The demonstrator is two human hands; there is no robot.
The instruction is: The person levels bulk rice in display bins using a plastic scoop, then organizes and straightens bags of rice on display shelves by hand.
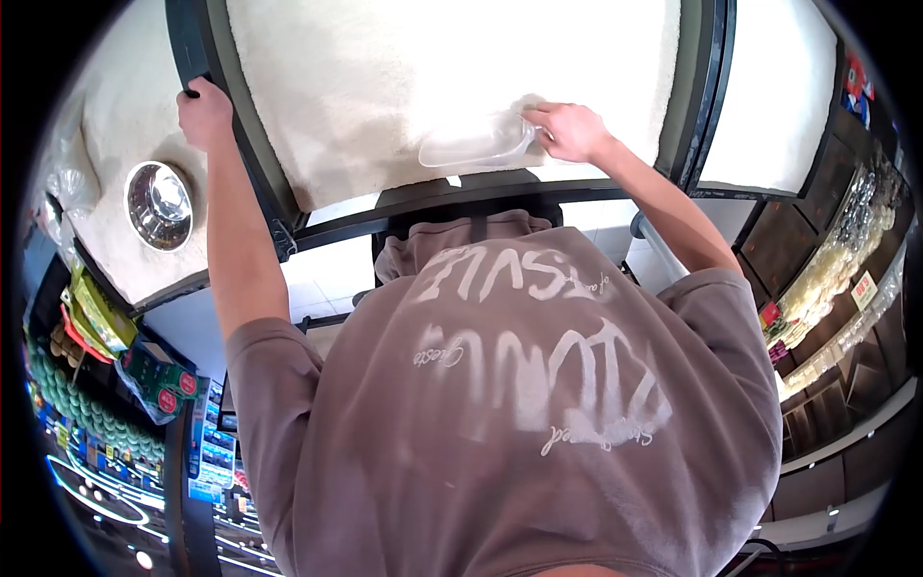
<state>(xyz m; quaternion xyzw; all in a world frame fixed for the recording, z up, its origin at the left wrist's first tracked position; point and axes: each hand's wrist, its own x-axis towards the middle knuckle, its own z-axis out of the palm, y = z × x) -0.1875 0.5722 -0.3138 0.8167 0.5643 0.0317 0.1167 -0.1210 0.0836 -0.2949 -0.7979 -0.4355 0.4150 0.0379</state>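
On the left side, my left hand (205, 113) is closed around the dark frame (192, 43) beside a large bin. White, fine-looking material (385, 77) fills this bin. My right hand (572, 132) pinches the handle end of a clear plastic scoop (476, 144), which lies low over the white material near the bin's near edge. Part of the scoop's handle is hidden by my fingers. The scoop looks see-through, and whether anything is inside it cannot be made out.
A shiny metal bowl (159, 205) rests on pale material in the left bin, near a clear plastic bag (72, 183). Another bin of white material (779, 96) stands at the right. Packaged goods (827, 279) line the right side. A dark rail (433, 213) runs in front of my body.
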